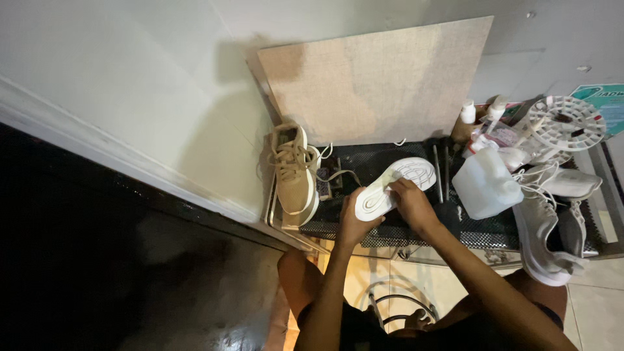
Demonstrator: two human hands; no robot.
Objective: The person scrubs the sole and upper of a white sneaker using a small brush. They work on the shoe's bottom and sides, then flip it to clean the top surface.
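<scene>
1. The white shoe (393, 185) lies sole-up over the dark mesh surface (364, 159), held between both hands, just right of the tan shoe (296, 175) that leans by the wall.
2. The left hand (356, 224) is closed around the heel end from below; that grip looks best kept firm so the sole stays level.
3. The right hand (411, 203) presses down on the middle of the sole, fingers curled. Whether it holds a cloth or brush I cannot tell.
4. Working in short strokes along the tread grooves should suit it best.
5. The white jug (484, 182) stands near the right elbow; wide sweeps could knock it.
</scene>
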